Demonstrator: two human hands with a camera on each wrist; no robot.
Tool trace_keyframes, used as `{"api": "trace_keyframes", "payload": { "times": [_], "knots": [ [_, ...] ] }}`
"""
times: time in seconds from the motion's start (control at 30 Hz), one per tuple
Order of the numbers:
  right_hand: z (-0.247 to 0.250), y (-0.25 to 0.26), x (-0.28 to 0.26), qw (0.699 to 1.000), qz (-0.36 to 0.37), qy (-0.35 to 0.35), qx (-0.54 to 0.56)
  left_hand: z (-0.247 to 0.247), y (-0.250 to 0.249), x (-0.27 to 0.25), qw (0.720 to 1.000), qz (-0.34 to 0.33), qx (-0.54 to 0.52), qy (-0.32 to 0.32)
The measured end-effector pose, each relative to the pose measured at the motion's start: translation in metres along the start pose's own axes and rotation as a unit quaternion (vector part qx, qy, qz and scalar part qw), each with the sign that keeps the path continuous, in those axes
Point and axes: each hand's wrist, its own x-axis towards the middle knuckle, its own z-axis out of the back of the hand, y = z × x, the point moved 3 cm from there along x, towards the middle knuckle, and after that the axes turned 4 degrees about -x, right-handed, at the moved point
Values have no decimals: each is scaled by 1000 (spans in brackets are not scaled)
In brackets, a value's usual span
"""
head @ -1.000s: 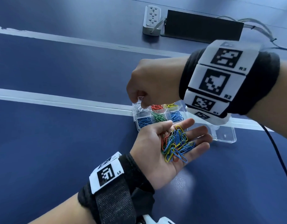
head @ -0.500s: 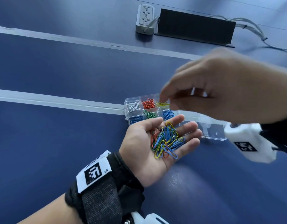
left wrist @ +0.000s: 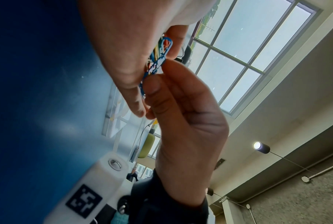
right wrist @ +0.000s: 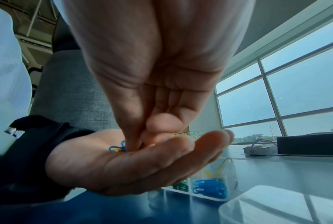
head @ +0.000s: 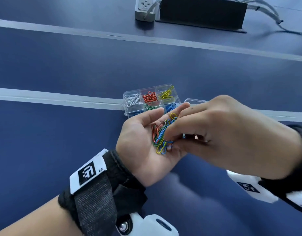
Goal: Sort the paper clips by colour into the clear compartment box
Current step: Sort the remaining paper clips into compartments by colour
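Note:
My left hand (head: 141,140) lies palm up just in front of the clear compartment box (head: 125,101), fingers relaxed, carrying a mixed pile of paper clips (head: 159,138). My right hand (head: 170,133) reaches down into that pile from the right, and its thumb and forefinger pinch a blue clip (left wrist: 157,60), also seen in the right wrist view (right wrist: 116,147). The box holds white clips (head: 133,99), red clips (head: 149,97), yellow clips (head: 167,94), green clips (head: 149,107) and blue clips (head: 170,107) in separate compartments. My left fingers hide its near edge.
The box lid (head: 194,100) lies open to the right, mostly behind my right hand. A power strip (head: 145,7), a black box (head: 201,12) and cables (head: 269,17) sit at the far edge. Pale strips (head: 61,99) cross the blue table.
My right hand left the box's far-left compartment, swung right and came down onto the pile in my left palm. The left hand stayed palm up with the clips.

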Motion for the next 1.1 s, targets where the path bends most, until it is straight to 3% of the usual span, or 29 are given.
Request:
{"api": "trace_keyframes", "payload": {
  "times": [0.2,0.37,0.63,0.87,1.1],
  "knots": [
    [12,-8,-6,997,-23,31,73,-2,1,-4,1000,17,14,-7],
    [-2,-3,-6,999,-16,42,8,1,3,-3,999,35,-14,0],
    [21,-16,-12,999,-23,5,45,-3,6,-3,1000,15,14,5],
    [4,-22,-21,998,15,60,5,2,13,0,999,35,12,9],
    [-6,-22,-27,998,11,63,-3,4,18,0,999,48,-8,20]
  ]
}}
